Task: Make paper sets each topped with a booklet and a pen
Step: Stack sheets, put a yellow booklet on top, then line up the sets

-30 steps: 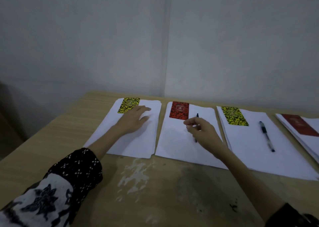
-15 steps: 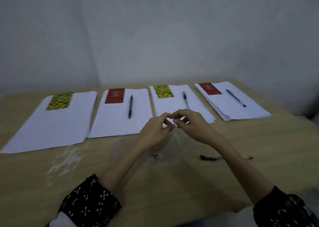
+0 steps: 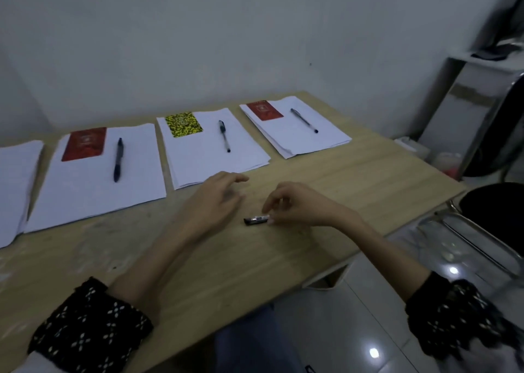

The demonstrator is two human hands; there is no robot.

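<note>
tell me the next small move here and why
Probably pinch the pen lying on the table with the right hand, whose fingertips are at its end, and lift it. Three paper sets in view already carry a booklet and a pen; the leftmost stack, partly out of frame, shows no pen. The left hand hovers open.

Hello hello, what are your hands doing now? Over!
Right hand pinching last pen on the table. Left hand open, hovering. Three paper sets topped already. Nothing in the way.

Leftmost paper stack [image 3: 17, 185] cut by edge — (booklet unseen).
</note>
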